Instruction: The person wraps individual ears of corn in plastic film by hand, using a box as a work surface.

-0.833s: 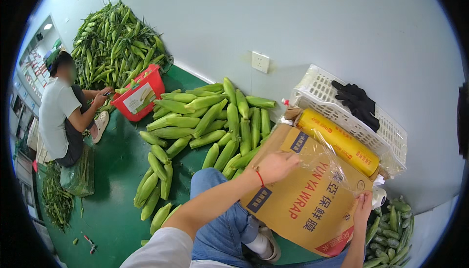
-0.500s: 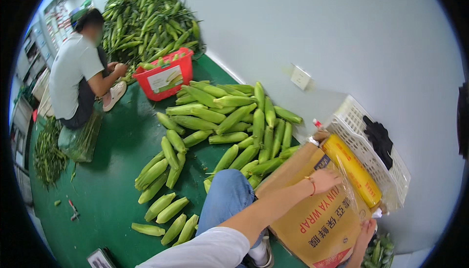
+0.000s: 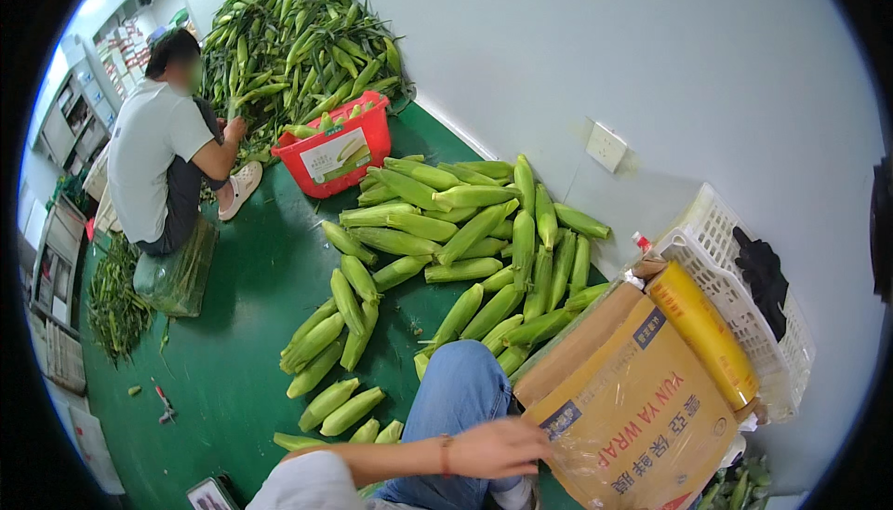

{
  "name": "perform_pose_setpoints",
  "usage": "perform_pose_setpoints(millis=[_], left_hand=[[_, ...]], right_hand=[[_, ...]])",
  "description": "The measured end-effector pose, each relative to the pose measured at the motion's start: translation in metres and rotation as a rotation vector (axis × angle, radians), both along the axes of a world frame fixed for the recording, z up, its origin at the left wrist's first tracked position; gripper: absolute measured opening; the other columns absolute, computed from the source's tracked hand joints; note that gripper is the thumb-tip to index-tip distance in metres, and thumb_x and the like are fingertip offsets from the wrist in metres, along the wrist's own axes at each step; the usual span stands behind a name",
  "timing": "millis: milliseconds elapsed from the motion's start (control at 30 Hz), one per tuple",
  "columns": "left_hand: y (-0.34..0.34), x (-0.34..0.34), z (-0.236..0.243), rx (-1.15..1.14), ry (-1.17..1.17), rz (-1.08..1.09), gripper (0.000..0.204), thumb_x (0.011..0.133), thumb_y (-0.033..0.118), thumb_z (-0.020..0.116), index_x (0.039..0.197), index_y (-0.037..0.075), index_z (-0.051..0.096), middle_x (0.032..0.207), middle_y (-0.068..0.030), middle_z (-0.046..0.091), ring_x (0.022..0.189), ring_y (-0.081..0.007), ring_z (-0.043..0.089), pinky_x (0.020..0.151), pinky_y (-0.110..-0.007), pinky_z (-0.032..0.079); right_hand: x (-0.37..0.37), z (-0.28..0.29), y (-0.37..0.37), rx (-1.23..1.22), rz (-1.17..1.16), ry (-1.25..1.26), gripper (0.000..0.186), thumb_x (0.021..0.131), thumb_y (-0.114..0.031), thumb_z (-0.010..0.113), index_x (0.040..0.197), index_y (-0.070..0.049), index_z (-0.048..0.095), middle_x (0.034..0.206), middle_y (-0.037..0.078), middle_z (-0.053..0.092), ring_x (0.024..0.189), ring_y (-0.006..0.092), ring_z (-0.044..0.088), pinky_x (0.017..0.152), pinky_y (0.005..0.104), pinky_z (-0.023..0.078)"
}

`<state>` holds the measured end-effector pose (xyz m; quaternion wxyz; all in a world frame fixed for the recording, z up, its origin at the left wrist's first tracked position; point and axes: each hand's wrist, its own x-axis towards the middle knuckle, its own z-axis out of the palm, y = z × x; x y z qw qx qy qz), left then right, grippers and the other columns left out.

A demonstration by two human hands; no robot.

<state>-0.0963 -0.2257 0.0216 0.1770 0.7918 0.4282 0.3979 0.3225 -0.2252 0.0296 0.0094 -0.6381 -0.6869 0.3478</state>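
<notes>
My left hand is blurred by motion beside the near left edge of a cardboard box; whether it holds anything is hidden by the smear. Clear plastic film seems to lie over the box's top. Along the box's wall-side edge lies a yellow roll, which looks like a roll of cling film. My right hand is out of the picture. Left of the box, many green husked corn cobs are heaped on the green floor.
A white plastic basket with a black glove stands against the wall. Farther off are a red basket of corn, a tall corn pile and a seated person. A red-handled tool lies on the floor.
My left hand has moved off the box's top, toward me and to the left. My right hand, earlier at the box's near right corner, has left the picture. The view has shifted slightly.
</notes>
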Motion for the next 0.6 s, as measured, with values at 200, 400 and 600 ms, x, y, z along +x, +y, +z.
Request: perform_pose_setpoints(millis=[200, 400, 600], left_hand=[[-0.019, -0.212, -0.132, -0.054, -0.191, 1.709, 0.044, 0.083, 0.017, 0.061, 0.121, 0.000, 0.049, 0.119, -0.0209, 0.051, 0.115, -0.0370, 0.045, 0.099, -0.045, 0.035], [-0.083, -0.321, -0.271, -0.834, -0.550, 1.870, 0.071, 0.080, 0.044, 0.068, 0.125, -0.002, 0.040, 0.115, -0.0232, 0.058, 0.098, -0.0400, 0.059, 0.086, -0.046, 0.047], [-0.109, -0.274, -0.164, -0.634, -1.435, 1.139, 0.032, 0.097, 0.031, 0.050, 0.118, 0.007, 0.052, 0.104, -0.0079, 0.060, 0.084, -0.0195, 0.060, 0.071, -0.034, 0.051]], right_hand=[[-0.031, 0.013, -0.012, 0.225, -0.072, -0.196, 0.027, 0.098, -0.027, 0.050, 0.097, -0.002, 0.059, 0.084, 0.019, 0.061, 0.073, 0.0362, 0.058, 0.066, 0.0430, 0.047], [-0.020, -0.012, -0.012, 0.307, 0.025, -0.152, 0.026, 0.096, -0.025, 0.051, 0.094, -0.002, 0.060, 0.083, 0.019, 0.061, 0.074, 0.0364, 0.058, 0.067, 0.0433, 0.047], [-0.027, -0.004, -0.016, 0.284, -0.050, -0.173, 0.025, 0.096, -0.025, 0.052, 0.093, -0.002, 0.060, 0.083, 0.019, 0.061, 0.075, 0.0361, 0.059, 0.067, 0.0438, 0.046]])
